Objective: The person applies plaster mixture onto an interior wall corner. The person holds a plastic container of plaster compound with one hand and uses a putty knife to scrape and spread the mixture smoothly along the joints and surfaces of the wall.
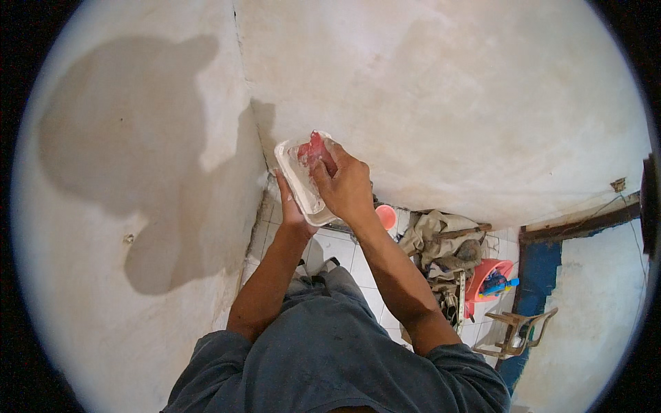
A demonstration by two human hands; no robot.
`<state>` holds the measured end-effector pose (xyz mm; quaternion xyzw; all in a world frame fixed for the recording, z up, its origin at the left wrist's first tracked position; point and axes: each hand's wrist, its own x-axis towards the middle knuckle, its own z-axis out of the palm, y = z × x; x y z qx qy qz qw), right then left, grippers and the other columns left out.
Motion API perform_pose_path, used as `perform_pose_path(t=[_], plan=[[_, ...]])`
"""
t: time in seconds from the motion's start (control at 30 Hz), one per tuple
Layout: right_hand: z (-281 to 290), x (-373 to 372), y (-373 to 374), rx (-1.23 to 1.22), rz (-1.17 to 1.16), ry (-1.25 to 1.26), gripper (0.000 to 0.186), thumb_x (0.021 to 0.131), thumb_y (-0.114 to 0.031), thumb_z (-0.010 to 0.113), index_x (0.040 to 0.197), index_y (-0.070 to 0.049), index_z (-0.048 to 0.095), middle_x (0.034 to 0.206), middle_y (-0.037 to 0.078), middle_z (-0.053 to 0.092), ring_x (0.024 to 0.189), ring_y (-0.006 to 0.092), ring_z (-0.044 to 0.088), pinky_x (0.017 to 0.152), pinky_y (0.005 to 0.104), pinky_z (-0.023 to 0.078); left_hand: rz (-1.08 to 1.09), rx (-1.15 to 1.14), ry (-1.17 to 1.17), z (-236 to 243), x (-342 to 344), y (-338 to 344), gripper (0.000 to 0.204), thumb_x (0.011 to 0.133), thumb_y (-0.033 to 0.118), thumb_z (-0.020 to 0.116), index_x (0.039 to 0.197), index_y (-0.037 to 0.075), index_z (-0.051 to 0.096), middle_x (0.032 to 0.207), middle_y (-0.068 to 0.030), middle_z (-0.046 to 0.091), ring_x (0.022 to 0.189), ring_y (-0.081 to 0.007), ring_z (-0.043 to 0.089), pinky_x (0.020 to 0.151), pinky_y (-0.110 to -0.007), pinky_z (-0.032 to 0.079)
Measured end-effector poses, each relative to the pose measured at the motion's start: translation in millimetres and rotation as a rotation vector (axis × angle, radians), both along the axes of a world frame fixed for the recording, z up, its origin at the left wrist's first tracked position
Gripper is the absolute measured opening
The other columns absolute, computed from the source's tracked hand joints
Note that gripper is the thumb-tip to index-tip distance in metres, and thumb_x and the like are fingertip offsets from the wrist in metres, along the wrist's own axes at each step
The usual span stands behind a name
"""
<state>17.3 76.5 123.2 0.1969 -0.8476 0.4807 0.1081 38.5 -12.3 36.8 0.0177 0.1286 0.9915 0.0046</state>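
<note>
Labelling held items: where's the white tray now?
Head view, just left of centre: the white tray is in the left hand, with the right hand holding a red tool over its far end.

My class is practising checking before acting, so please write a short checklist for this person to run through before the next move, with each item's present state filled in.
1. White tray supported: ok, the left hand holds it from its left side.
2. Red tool in grip: ok, the right hand holds it over the tray.
3. White paste in the tray: ok, some shows inside.
4. Tool's working edge loaded: cannot tell, the right hand partly covers the tool.
5. Floor at right free of clutter: not ok, a cloth heap and a coral tub are there.
</note>
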Motion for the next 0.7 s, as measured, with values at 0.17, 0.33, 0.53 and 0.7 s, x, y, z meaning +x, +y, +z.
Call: perform_pose_path(t=[0.17,0.33,0.53,0.7], plan=[[7.3,6.6,-1.2,0.087,0.054,-0.014,0.034,0.082,-0.016,0.061,0.112,0.0,0.059,0.075,0.022,0.064,0.067,0.036,0.065,0.062,0.0379,0.05,0.049,0.035,0.012,-7.8,-0.7,-0.6,0.067,0.093,0.063,0.028,0.144,0.021,0.03,0.146,-0.0057,0.036,0.13,-0.0276,0.04,0.108,-0.047,0.032],[-2.6,-1.0,-1.4,0.115,0.032,0.103,0.033,0.082,-0.015,0.06,0.111,0.0,0.06,0.077,0.023,0.064,0.069,0.0357,0.066,0.062,0.0387,0.051,0.021,0.041,0.047,-8.3,2.4,-8.4,0.07,0.091,0.066,0.028,0.144,0.019,0.031,0.144,-0.0081,0.038,0.129,-0.0288,0.041,0.108,-0.047,0.032],[-18.1,-0.5,-3.7,0.02,-0.021,-0.006,0.032,0.083,-0.017,0.06,0.11,0.0,0.06,0.078,0.023,0.065,0.07,0.0349,0.066,0.063,0.0374,0.051,-0.002,0.053,0.068,-4.1,6.8,-13.6,0.076,0.089,0.07,0.024,0.142,0.016,0.034,0.14,-0.0091,0.043,0.125,-0.0288,0.045,0.106,-0.046,0.036],[-23.2,13.5,-18.5,0.016,0.077,0.034,0.032,0.086,-0.016,0.058,0.113,0.002,0.056,0.077,0.02,0.065,0.068,0.031,0.067,0.062,0.0349,0.051,0.041,0.023,0.036,-20.9,13.9,-25.8,0.071,0.092,0.065,0.026,0.141,0.015,0.034,0.14,-0.0104,0.043,0.126,-0.0296,0.044,0.106,-0.047,0.036]])
